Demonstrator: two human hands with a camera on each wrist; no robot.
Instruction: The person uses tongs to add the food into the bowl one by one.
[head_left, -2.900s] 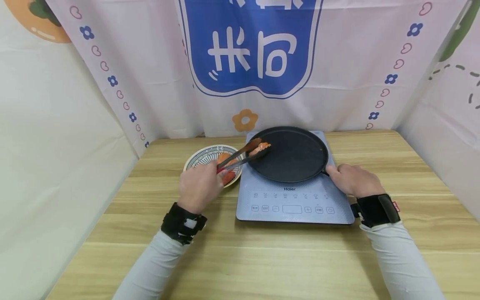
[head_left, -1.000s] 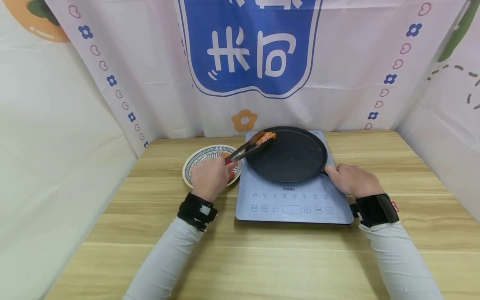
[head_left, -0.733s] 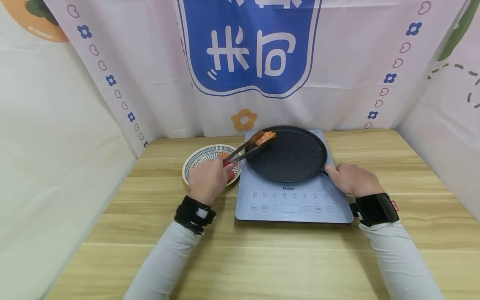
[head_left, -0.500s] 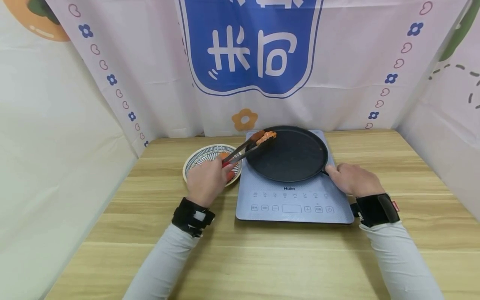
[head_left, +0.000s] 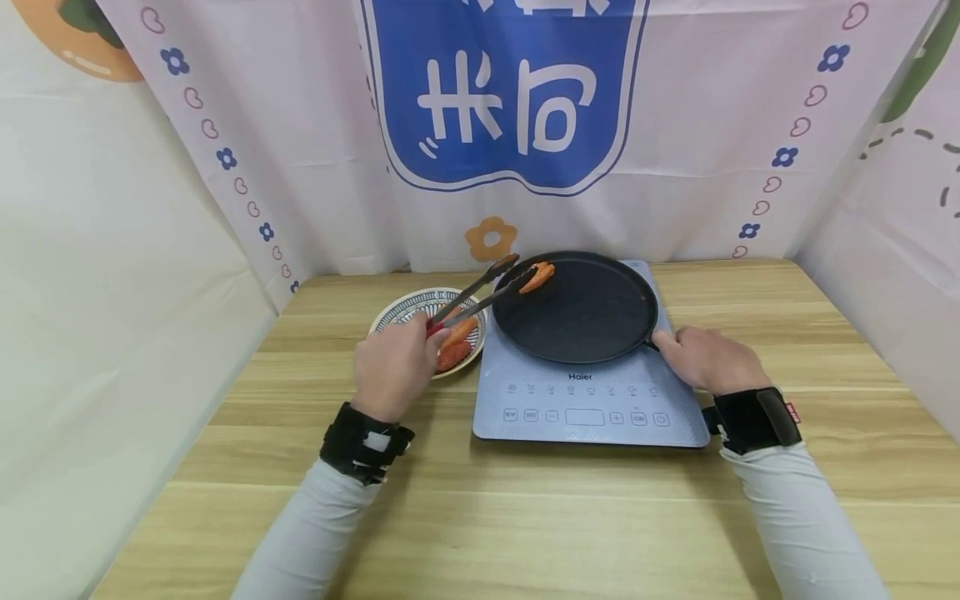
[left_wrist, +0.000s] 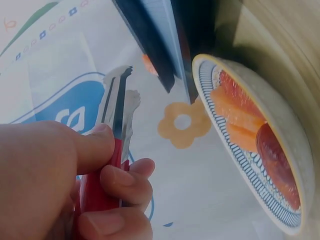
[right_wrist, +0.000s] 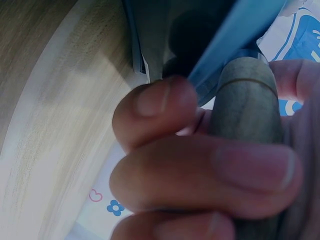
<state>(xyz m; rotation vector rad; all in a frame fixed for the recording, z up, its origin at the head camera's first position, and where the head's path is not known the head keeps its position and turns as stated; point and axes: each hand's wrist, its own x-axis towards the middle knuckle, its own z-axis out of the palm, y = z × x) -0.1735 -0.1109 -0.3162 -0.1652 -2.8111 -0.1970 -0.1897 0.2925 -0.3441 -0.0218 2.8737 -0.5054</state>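
Observation:
My left hand (head_left: pixel 393 367) grips red-handled metal tongs (left_wrist: pixel 120 107), whose tips stand apart over the left edge of a flat black frying pan (head_left: pixel 592 317). A small orange piece of food (head_left: pixel 538 277) lies at the pan's far left, by one tong tip. My right hand (head_left: pixel 708 360) holds the pan by its handle (right_wrist: pixel 247 105), fingers curled round it. Left of the pan, a patterned plate (head_left: pixel 390 315) carries several orange and red pieces; a dark red, shiny one (left_wrist: pixel 277 160) shows at its near end in the left wrist view.
The pan sits on a pale blue Haier induction cooker (head_left: pixel 502 400). Both stand on a wooden table (head_left: pixel 585 525). A printed cloth (head_left: pixel 322 167) hangs close behind them.
The tongs have spread and let go of the orange piece, which stays on the pan. My left hand has drawn back slightly leftward. The right hand and pan have not moved.

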